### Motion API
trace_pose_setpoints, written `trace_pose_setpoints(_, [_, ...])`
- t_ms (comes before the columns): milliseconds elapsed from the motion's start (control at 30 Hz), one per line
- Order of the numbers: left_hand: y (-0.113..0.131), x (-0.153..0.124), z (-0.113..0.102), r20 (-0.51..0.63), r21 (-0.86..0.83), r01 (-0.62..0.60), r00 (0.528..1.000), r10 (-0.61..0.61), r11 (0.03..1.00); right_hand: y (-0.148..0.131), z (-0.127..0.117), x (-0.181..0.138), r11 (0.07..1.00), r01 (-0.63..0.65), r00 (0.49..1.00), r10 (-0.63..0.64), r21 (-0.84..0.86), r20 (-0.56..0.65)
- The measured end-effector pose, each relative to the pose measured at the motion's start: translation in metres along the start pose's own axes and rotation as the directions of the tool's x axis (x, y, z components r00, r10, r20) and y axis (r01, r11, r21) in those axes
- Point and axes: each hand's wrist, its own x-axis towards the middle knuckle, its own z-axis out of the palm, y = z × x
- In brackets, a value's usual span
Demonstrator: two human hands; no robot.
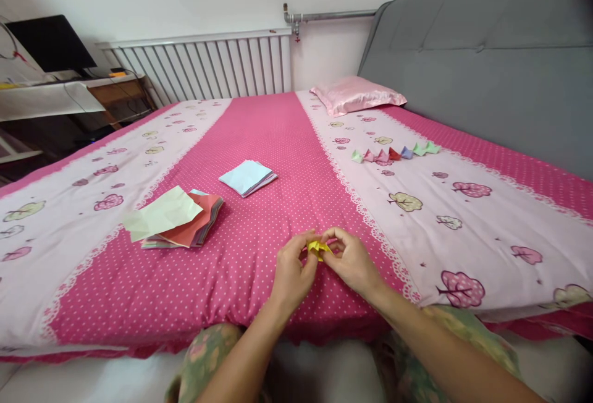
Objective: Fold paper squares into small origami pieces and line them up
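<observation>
My left hand [293, 269] and my right hand [351, 261] meet just above the near edge of the bed, and both pinch a small folded yellow paper piece [319, 248] between their fingertips. Behind them to the left lies a loose pile of coloured paper squares [178, 220] with a pale yellow sheet on top. A neater stack with a light blue top sheet [247, 177] sits further back. A row of several small folded paper pieces [395, 152] in green, pink, red and blue lies on the right part of the bed.
The bed has a pink dotted cover [259, 143] with pale tree-printed strips. A pink pillow [356, 94] lies by the grey headboard [486, 63]. A white radiator [204, 66] lines the far wall; a desk with a dark monitor [50, 41] stands left.
</observation>
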Motion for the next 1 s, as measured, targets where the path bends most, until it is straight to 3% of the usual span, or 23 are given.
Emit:
trace_pose_setpoints(233, [-0.002, 0.001, 0.004, 0.025, -0.176, 0.159, 0.987, -0.157, 0.971, -0.002, 0.003, -0.003, 0.999, -0.04, 0.996, 0.042, 0.03, -0.077])
trace_pose_setpoints(433, [-0.003, 0.008, -0.001, 0.007, -0.378, 0.344, 0.929, -0.369, 0.86, -0.008, 0.008, -0.008, 0.997, -0.06, 0.995, 0.064, 0.057, -0.075])
trace_pose_setpoints(700, [-0.012, 0.011, -0.007, 0.017, -0.494, 0.387, 0.899, -0.437, 0.778, -0.017, 0.006, -0.009, 0.992, -0.036, 0.999, 0.036, 0.121, -0.003])
trace_pose_setpoints(1000, [-0.006, 0.012, -0.008, -0.003, -0.47, 0.399, 0.892, -0.453, 0.787, -0.012, 0.007, -0.008, 0.993, 0.119, 0.991, -0.12, -0.025, -0.058])
